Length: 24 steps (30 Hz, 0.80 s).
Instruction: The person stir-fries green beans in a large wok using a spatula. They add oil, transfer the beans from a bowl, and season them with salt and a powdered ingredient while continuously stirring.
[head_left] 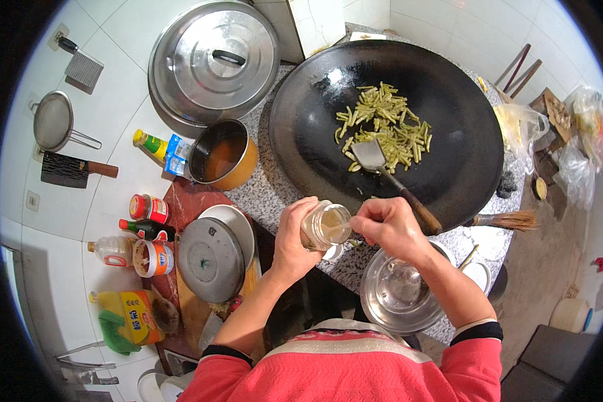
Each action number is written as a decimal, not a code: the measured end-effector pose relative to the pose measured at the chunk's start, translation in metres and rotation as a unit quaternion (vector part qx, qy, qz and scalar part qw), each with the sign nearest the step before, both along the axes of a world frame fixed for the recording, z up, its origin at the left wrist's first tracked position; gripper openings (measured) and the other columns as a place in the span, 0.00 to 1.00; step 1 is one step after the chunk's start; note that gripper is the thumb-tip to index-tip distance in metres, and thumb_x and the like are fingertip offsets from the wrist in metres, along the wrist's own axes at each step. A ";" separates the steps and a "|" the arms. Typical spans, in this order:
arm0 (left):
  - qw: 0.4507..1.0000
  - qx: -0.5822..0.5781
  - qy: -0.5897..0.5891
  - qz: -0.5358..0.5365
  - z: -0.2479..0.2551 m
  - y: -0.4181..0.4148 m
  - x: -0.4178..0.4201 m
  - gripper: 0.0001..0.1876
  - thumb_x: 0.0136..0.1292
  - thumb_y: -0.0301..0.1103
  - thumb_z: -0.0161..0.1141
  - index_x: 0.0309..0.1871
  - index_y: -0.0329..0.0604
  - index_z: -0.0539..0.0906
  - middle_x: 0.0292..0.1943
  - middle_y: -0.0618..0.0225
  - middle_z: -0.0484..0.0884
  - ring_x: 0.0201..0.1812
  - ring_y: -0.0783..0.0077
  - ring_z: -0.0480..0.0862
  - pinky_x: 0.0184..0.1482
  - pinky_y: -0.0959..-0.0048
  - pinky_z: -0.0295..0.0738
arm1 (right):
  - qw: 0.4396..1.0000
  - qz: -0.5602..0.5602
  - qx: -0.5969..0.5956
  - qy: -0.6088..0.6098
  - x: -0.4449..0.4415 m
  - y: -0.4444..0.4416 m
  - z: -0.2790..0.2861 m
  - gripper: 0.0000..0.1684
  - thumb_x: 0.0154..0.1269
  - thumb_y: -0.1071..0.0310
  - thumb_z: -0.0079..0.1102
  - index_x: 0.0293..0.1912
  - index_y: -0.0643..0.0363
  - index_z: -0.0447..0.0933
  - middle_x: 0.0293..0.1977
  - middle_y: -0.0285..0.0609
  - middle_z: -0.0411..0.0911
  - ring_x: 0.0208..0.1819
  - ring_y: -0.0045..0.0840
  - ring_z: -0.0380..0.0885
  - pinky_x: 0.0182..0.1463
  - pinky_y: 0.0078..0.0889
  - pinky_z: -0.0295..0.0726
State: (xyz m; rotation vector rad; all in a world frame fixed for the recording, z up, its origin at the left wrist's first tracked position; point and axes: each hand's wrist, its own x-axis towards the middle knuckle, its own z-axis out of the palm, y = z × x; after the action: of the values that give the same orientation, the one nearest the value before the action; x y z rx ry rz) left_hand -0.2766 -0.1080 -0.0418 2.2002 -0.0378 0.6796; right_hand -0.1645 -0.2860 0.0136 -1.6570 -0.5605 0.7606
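My left hand (294, 241) is wrapped around an open glass jar (317, 232), tilted so that its mouth faces right. Pale, grainy contents show inside. At the mouth, the fingers of my right hand (389, 223) pinch what looks like a small pale spoon (339, 227), mostly hidden by the hand and the jar. Just beyond both hands lies a large black wok (457, 151) with cut green beans (387, 110) at its centre. A spatula (371, 155) rests in the wok, its blade on the beans and its wooden handle over the near rim.
A lidded metal pot (377, 296) stands below my right forearm. Left of the wok are a saucepan of brown liquid (226, 158) and a large steel lid (196, 75). Sauce bottles, a grey lid (211, 261) and an oil jug (138, 316) line the left side. A brush (512, 220) juts out at right.
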 end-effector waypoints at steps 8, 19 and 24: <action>0.993 -0.071 0.078 0.044 -0.016 0.004 -0.006 0.39 0.43 0.22 0.73 0.62 0.40 0.67 0.57 0.58 0.74 0.60 0.62 0.75 0.63 0.64 0.68 | 0.986 -0.114 0.055 0.109 0.046 -0.003 -0.004 0.12 0.62 0.69 0.61 0.23 0.62 0.76 0.14 0.33 0.70 0.13 0.11 0.62 0.15 0.16 0.54; 0.991 -0.091 0.083 0.046 -0.009 0.002 -0.007 0.39 0.43 0.22 0.73 0.62 0.40 0.67 0.56 0.59 0.75 0.58 0.65 0.76 0.62 0.66 0.69 | 0.786 -0.340 -0.181 -0.483 0.198 -0.006 -0.011 0.09 0.54 0.65 0.60 0.28 0.63 0.79 0.24 0.56 0.79 0.29 0.47 0.81 0.36 0.43 0.78; 0.990 -0.099 0.083 0.054 -0.012 0.003 -0.010 0.39 0.43 0.23 0.73 0.62 0.40 0.67 0.56 0.60 0.75 0.59 0.65 0.75 0.63 0.66 0.68 | 0.794 -0.330 -0.122 -0.496 0.166 -0.012 0.012 0.10 0.57 0.66 0.59 0.27 0.62 0.78 0.19 0.50 0.76 0.23 0.38 0.79 0.30 0.38 0.76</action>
State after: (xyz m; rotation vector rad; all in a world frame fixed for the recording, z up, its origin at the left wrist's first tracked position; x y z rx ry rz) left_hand -0.2868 -0.1053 -0.0539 2.0698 0.2267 0.5313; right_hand 0.0014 -0.2983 0.0255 -2.2490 -0.5244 -0.6571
